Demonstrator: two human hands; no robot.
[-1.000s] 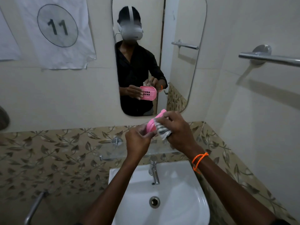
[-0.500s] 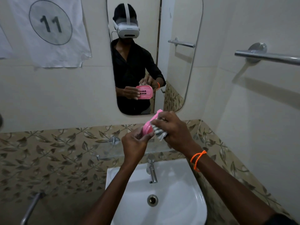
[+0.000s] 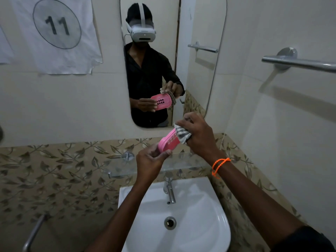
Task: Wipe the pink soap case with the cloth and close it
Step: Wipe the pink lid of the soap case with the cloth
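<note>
Since a moment ago, my right hand (image 3: 197,135) has slid the cloth (image 3: 182,134) from the middle of the pink soap case (image 3: 168,142) toward its far end, baring the slotted face. My left hand (image 3: 151,158) pinches the near end between thumb and curled fingers, holding the case tilted in the air above the glass shelf (image 3: 181,160) and the basin (image 3: 214,224), so that any drips fall into the sink. My right fingers are bunched around the striped cloth, pressing it onto the case. By my reckoning, wiping is under way and closing not yet begun.
</note>
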